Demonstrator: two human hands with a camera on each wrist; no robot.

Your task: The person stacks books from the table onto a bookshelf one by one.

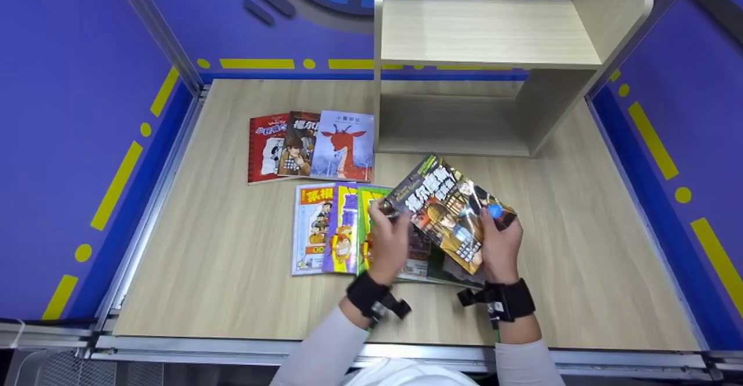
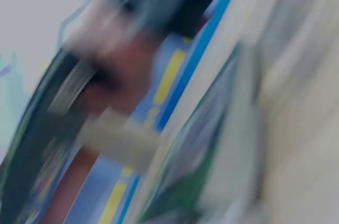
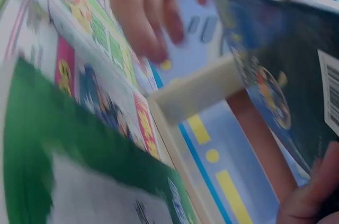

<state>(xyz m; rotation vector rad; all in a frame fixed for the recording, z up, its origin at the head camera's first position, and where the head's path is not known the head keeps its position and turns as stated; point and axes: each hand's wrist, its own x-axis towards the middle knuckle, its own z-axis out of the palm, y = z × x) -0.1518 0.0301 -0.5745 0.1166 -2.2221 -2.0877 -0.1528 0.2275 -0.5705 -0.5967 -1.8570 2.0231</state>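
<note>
A dark comic-style book (image 1: 444, 212) with a detective in a cap on its cover is held tilted above the table. My right hand (image 1: 502, 246) grips its lower right part, thumb on the front cover. The dark back cover (image 3: 286, 65) with a barcode shows in the right wrist view. Close to the book's left corner is my left hand (image 1: 390, 244); its fingers (image 3: 151, 17) hang loosely extended beside the edge in the right wrist view. Beneath both hands lies an overlapping row of books, including a purple one (image 1: 341, 229) and a green-covered one (image 3: 106, 144). The left wrist view is blurred.
Farther back on the left, a red book (image 1: 264, 148), another detective book (image 1: 299, 145) and a pale blue deer book (image 1: 343, 142) overlap. A wooden shelf unit (image 1: 490, 32) stands at the back right of the table (image 1: 232, 270). Blue walls (image 1: 64, 113) enclose the sides.
</note>
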